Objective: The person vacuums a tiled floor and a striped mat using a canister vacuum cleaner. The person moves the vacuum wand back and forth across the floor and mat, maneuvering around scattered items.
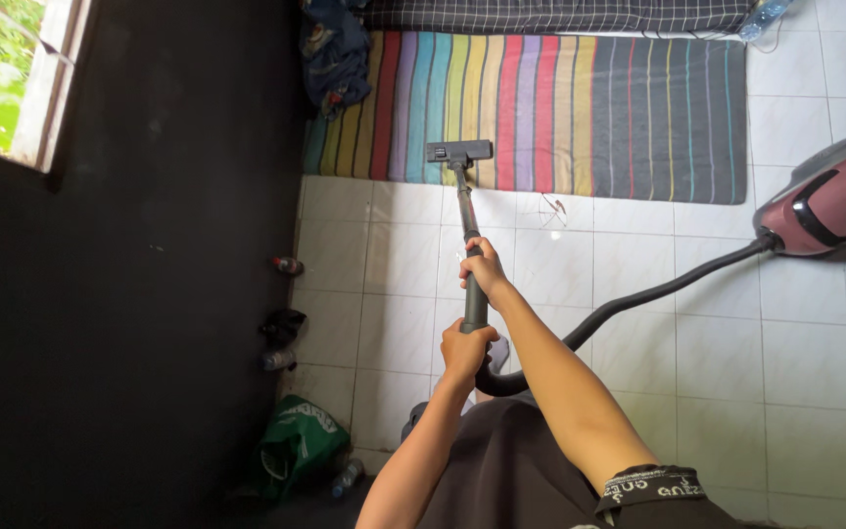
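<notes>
Both hands were on the vacuum wand (469, 255): right hand (483, 266) clamped high, left hand (465, 350) wrapped lower by the hose (629, 304). Its floor nozzle (459, 152) sat on the striped rug (580, 108), canister (831, 199) off right.

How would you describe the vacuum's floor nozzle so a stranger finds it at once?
Look at the striped rug along the top. On its near edge sits the dark floor nozzle, at the end of the wand. It is the only flat black piece on the coloured stripes.
</notes>
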